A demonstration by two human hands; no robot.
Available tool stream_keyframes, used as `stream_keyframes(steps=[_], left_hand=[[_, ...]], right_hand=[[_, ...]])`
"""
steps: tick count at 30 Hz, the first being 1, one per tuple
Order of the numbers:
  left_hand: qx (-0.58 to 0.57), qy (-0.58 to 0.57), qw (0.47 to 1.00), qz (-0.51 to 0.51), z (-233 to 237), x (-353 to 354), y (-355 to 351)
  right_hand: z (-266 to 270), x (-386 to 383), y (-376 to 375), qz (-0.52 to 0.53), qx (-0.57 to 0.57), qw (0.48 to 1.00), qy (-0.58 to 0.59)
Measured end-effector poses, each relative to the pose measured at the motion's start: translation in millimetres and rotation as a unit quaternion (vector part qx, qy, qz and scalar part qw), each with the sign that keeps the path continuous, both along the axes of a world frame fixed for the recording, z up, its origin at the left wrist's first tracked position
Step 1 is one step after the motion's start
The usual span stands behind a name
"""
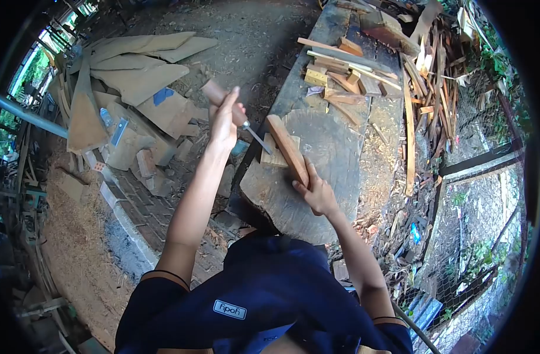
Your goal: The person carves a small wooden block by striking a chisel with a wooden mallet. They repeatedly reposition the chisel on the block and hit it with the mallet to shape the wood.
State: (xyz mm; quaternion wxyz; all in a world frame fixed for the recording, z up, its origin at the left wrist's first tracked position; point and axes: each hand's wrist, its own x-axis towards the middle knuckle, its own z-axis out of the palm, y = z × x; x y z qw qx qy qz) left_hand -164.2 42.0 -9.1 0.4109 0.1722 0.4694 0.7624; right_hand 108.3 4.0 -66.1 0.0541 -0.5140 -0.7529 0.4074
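Note:
My left hand (224,125) is closed around the brown handle of a chisel (258,140), its narrow steel blade slanting down and to the right. The blade's tip overlaps a pale wood block (271,158) lying on a thick wooden slab (326,153). In my right hand (318,194) I grip the near end of a reddish-brown wooden bar (286,144), thumb on one side and fingers on the other. The bar leans across the slab, its far end close to the chisel blade and over the pale block's edge.
Wood offcuts (346,74) lie piled at the bench's far end, with a yellow block (316,76) among them. Scrap strips (429,88) heap along the right beside wire mesh fencing (470,236). Large board pieces (134,76) and bricks (145,162) stand on the left.

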Motion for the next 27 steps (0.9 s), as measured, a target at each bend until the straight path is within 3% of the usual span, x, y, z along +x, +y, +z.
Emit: stream_keyframes(steps=[2,4,5,8,12,15,19,27], left_hand=[[-0.045,-0.030,0.996,0.068,-7.4,-8.6,2.2],[-0.076,-0.054,0.983,0.157,3.1,-3.0,-0.3],[-0.080,-0.053,0.984,0.152,7.5,-0.2,1.4],[-0.006,-0.035,0.983,0.181,15.1,7.8,6.0],[0.061,0.102,0.993,0.017,20.1,22.3,18.9],[0.126,0.252,0.958,-0.046,22.3,40.5,30.0],[0.166,0.288,0.936,-0.118,21.9,61.0,36.3],[0.170,0.331,0.918,-0.135,19.6,83.9,33.7]], right_hand=[[-8.8,1.3,-3.8,-0.003,0.015,1.000,-0.010],[-25.1,1.8,-4.5,-0.025,0.076,0.993,0.090],[-32.7,5.0,-5.6,-0.030,0.073,0.993,0.090],[-23.1,4.4,-9.5,-0.061,0.065,0.995,0.054],[-21.3,3.4,-9.4,-0.068,0.059,0.995,0.036],[-22.2,3.7,-8.9,-0.065,0.061,0.995,0.037],[-20.0,4.2,-9.1,-0.064,0.057,0.996,0.033],[-21.3,4.4,-8.8,-0.065,0.055,0.996,0.027]])
